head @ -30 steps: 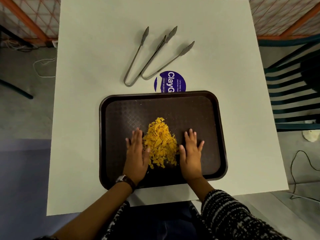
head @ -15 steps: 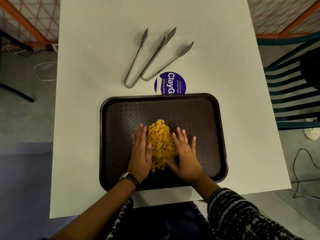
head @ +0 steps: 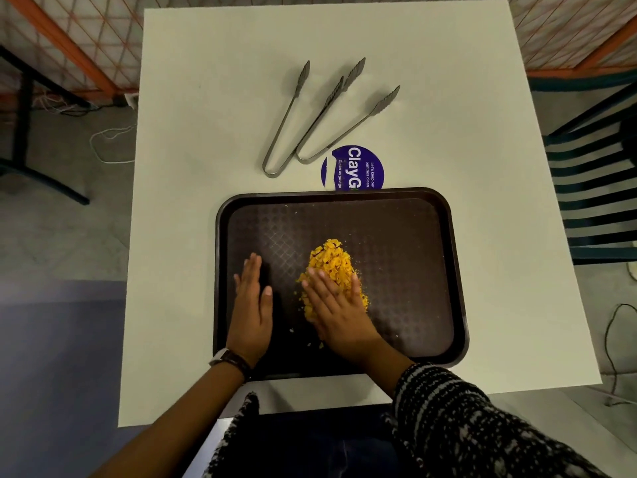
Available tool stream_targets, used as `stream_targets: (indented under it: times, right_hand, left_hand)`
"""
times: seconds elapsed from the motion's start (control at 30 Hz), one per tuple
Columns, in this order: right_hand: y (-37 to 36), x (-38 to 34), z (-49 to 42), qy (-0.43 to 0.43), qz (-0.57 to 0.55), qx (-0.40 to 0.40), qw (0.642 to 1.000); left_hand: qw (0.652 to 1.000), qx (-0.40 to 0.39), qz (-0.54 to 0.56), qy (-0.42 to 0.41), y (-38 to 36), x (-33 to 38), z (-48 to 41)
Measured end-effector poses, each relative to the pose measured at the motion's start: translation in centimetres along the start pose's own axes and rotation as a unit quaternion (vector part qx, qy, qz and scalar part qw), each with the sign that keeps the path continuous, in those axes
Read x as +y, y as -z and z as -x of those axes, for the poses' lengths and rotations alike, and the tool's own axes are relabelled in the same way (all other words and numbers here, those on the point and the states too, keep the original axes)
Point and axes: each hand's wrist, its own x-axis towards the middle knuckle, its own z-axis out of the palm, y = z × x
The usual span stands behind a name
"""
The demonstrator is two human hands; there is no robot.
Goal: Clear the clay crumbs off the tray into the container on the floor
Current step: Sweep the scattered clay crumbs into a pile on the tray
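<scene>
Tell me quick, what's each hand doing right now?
Left hand: open, flat on the tray, holding nothing.
Right hand: open, pressed on the crumbs, gripping nothing.

A tray [head: 413,270] sat on the table [head: 206,132], low in the middle of the frame. A pile of clay crumbs [head: 332,263] lay in the middle of the tray. The right hand [head: 339,313] lay flat on the pile's lower part. The left hand [head: 250,310] rested on the tray's left side, apart from the pile. Two tongs [head: 310,122] lay above the tray. A sticker [head: 353,169] was between them, partly under the tray's top edge.
</scene>
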Motion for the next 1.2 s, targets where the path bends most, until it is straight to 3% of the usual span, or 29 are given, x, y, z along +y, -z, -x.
stream_targets:
  times: [0.3,0.6,0.83,1.07,1.2]
  right_hand:
    - [0.2,-2.7,-0.1,0.025,-0.029,-0.024,0.999]
    - [1.4,-0.8,-0.5,-0.09,-0.079,-0.022,0.993]
    - [2.4,1.9,3.4,0.015,-0.069,-0.073,0.995]
    - [2.1,2.6,1.3,-0.077,-0.079,-0.076,0.991]
    - [2.9,3.3,2.0,-0.066,-0.106,-0.091,0.988]
  left_hand:
    - [1.0,0.006,0.008,0.005,0.0,0.2,-0.4]
    - [0.999,-0.028,0.018,0.031,-0.8,-0.8,-0.3]
    - [0.998,-0.063,0.024,0.015,-2.8,0.6,0.2]
    - [0.997,-0.082,0.001,-0.002,-2.7,0.9,0.2]
    - [0.997,-0.081,0.001,0.007,-2.5,0.3,0.1]
